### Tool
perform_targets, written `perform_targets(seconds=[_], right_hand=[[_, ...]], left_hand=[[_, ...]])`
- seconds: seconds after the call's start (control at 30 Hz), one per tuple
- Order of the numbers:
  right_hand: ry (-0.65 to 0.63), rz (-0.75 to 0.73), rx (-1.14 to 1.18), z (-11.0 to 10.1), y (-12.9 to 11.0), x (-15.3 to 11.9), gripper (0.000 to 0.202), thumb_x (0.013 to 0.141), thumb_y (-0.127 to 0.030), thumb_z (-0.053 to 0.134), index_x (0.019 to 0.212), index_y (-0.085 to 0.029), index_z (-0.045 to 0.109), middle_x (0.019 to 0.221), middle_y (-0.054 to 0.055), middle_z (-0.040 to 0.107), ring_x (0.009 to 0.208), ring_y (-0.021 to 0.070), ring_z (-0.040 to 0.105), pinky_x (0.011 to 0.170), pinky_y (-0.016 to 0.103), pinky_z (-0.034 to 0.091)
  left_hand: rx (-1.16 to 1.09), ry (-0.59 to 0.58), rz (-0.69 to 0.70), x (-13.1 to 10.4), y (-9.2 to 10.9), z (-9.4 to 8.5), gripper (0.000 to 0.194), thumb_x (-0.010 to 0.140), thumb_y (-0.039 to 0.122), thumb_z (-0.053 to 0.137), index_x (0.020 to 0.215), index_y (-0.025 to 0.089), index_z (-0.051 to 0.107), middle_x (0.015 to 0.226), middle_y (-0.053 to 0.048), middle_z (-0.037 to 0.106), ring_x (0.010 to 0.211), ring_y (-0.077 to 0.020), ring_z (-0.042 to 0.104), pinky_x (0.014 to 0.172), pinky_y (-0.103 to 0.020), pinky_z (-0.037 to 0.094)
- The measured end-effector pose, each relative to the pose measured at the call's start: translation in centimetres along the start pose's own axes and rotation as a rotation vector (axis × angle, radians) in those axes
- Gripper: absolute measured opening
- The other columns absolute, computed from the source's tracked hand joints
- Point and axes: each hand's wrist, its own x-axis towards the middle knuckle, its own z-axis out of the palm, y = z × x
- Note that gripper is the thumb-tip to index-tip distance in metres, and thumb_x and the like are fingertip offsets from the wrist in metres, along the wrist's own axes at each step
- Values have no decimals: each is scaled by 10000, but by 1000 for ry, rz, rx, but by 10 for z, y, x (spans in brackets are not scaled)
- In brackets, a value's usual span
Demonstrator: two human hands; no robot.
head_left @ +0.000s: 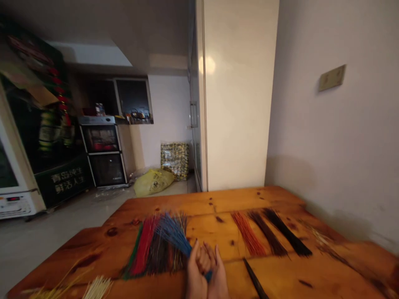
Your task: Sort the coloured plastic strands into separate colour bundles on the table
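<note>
A bundle of thin blue strands point(174, 232) fans out toward the upper left, and its gathered end is in my hands. My left hand point(196, 268) is closed around the gathered part. Pressed against it from the right, my right hand point(218, 272) also has its fingers curled in on the bundle. A bit of blue shows between the palms; the exact finger grip is partly hidden. Under and beside the fanned end lie green strands point(133, 253), red strands point(144, 247) and dark strands point(157, 253) on the wooden table point(215, 226).
Orange strands point(249, 236), brown strands point(269, 234) and black strands point(288, 232) lie on the right. A dark pointed object point(254, 276) is near my right hand. Pale strands point(98, 287) and yellow strands point(52, 290) lie front left. A tall cabinet point(238, 95) stands behind the table.
</note>
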Motion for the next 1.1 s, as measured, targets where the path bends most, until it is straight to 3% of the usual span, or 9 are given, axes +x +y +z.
perform_targets(seconds=[0.07, 0.17, 0.3, 0.57, 0.7, 0.77, 0.9, 1.0, 1.1], right_hand=[[75, 69, 265, -3, 1, -1, 494, 717, -626, 529, 926, -192, 640, 1014, 44, 657, 1044, 186, 574, 938, 290, 424], [94, 118, 417, -5, -3, -2, 426, 695, -551, 611, 883, -172, 665, 940, 53, 684, 958, 185, 615, 916, 287, 432], [77, 118, 463, -7, -9, -2, 416, 714, -546, 603, 886, -175, 677, 937, 57, 688, 900, 181, 630, 871, 293, 453], [111, 99, 400, -7, -1, -2, 255, 723, -421, 653, 731, -169, 690, 623, -22, 651, 546, 83, 554, 545, 181, 440], [76, 111, 384, -8, -1, 0, 298, 720, -456, 642, 733, -161, 681, 619, -3, 640, 561, 105, 556, 561, 209, 438], [9, 115, 307, -8, -2, 0, 373, 726, -526, 605, 781, -163, 671, 670, 12, 646, 590, 119, 565, 570, 225, 433], [-131, -16, -138, -6, -2, -2, 471, 785, -609, 461, 815, -172, 637, 728, 20, 628, 643, 140, 561, 616, 263, 425], [-151, -143, -352, -1, -4, -9, 348, 777, -510, 553, 744, -172, 631, 738, 14, 614, 744, 152, 551, 733, 275, 405], [-180, -325, -642, 4, -7, -20, 224, 777, -396, 598, 845, -184, 626, 816, 20, 618, 792, 159, 553, 749, 273, 398]], left_hand=[[-180, -28, -23, 2, -2, -5, 594, 674, 477, 666, 485, 200, 175, 390, 98, 164, 350, -32, 130, 359, -197, 207], [-238, -56, -47, 2, -5, -8, 591, 693, 443, 670, 492, 197, 171, 379, 101, 175, 353, -29, 115, 374, -193, 195], [-267, -82, -34, -1, -8, -8, 573, 718, 448, 649, 493, 196, 187, 395, 89, 231, 368, -38, 201, 417, -190, 261], [-232, -140, -13, -9, -12, -3, 521, 757, 326, 624, 468, 197, 210, 410, 93, 155, 365, -40, 97, 370, -221, 86], [-269, -97, 49, -11, -6, -5, 521, 787, 310, 571, 472, 199, 172, 410, 88, 128, 366, -50, 73, 373, -240, 89], [-293, -74, 86, -11, 1, -8, 517, 810, 312, 537, 477, 196, 158, 411, 84, 124, 370, -55, 65, 375, -246, 101], [-322, -12, 182, -10, 21, -17, 485, 841, 273, 494, 482, 187, 179, 418, 82, 120, 376, -62, 61, 377, -248, 103], [-338, 30, 266, -10, 35, -22, 477, 847, 256, 490, 485, 181, 190, 423, 78, 129, 376, -63, 83, 380, -248, 115], [-358, 78, 343, -10, 43, -24, 481, 850, 266, 495, 484, 180, 194, 423, 75, 139, 375, -64, 105, 380, -247, 125]])
